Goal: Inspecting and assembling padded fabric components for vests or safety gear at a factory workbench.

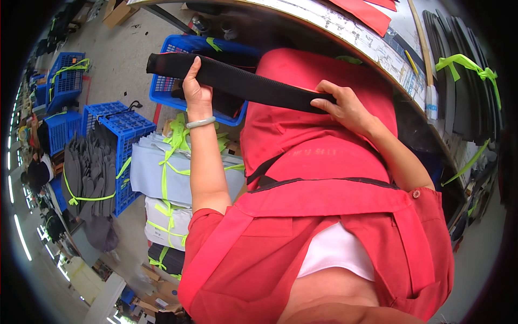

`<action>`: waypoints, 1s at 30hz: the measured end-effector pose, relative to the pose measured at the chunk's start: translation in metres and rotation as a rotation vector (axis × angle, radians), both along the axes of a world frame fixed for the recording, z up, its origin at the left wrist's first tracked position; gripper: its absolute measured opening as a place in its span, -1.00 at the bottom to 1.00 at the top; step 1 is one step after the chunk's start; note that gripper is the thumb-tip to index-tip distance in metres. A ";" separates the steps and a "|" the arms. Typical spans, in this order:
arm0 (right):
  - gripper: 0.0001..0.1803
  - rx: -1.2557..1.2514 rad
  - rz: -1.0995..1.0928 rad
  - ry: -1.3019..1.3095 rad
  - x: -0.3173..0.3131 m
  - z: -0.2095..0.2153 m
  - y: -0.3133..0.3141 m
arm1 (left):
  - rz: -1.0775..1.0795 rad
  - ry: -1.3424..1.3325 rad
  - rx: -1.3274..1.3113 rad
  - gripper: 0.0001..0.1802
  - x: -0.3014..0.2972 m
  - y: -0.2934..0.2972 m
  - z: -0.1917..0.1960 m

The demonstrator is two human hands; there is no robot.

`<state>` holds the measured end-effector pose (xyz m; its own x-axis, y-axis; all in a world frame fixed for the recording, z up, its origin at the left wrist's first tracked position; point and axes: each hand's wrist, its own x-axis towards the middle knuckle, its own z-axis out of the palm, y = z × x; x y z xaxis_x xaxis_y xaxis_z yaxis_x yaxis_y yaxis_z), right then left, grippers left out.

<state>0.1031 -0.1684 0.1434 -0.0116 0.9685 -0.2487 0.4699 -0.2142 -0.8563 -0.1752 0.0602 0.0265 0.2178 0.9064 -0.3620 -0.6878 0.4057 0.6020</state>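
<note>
Holding black strip [243,82] between both hands, slantwise above blue basket [178,44] and red apron [324,70]. With left hand [197,90]: gripping near the strip's left end, laying the thumb over the upward side; cannot tell how the hidden fingers press. With right hand [342,107]: pinching the right end between thumb and fingers, over the apron. Crossing the basket from beyond its left rim to past its right rim.

In basket: dark pieces [226,103], partly hidden under the strip; over its far rim, a yellow-green tie [214,44]. Left of basket: blue crate [129,143], with black cord [124,110] at its upper edge and grey bundle [91,162] by its left side; cannot tell whether inside or outside. Near basket's lower left corner: light grey bundle [151,170], above white bundle [159,221]. On table [318,17], at its near edge: red piece [367,16].
</note>
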 end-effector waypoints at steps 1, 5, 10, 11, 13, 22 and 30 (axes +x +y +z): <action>-0.68 -0.051 -0.005 0.018 0.000 0.002 -0.003 | 0.012 0.059 0.058 -0.79 0.002 0.001 -0.002; -0.68 -0.227 -0.003 0.076 0.005 0.011 -0.001 | -0.030 0.039 -0.095 -0.79 -0.030 0.032 -0.019; -0.66 -0.149 0.169 -0.036 0.026 0.021 0.017 | 0.406 0.981 0.306 -0.69 -0.136 0.059 -0.060; -0.67 -0.020 0.195 -0.070 0.041 0.017 0.016 | 0.571 1.407 0.530 -0.66 -0.132 0.057 -0.052; -0.66 0.050 0.217 -0.077 0.066 0.012 0.016 | 0.268 1.653 0.868 -0.63 -0.086 0.051 0.006; -0.76 0.234 0.011 0.167 0.008 0.024 0.058 | -1.178 0.526 0.443 -0.80 0.096 -0.105 0.113; -0.49 0.037 -0.301 0.634 0.019 -0.013 0.050 | -1.115 0.291 0.072 -0.73 0.128 -0.117 0.105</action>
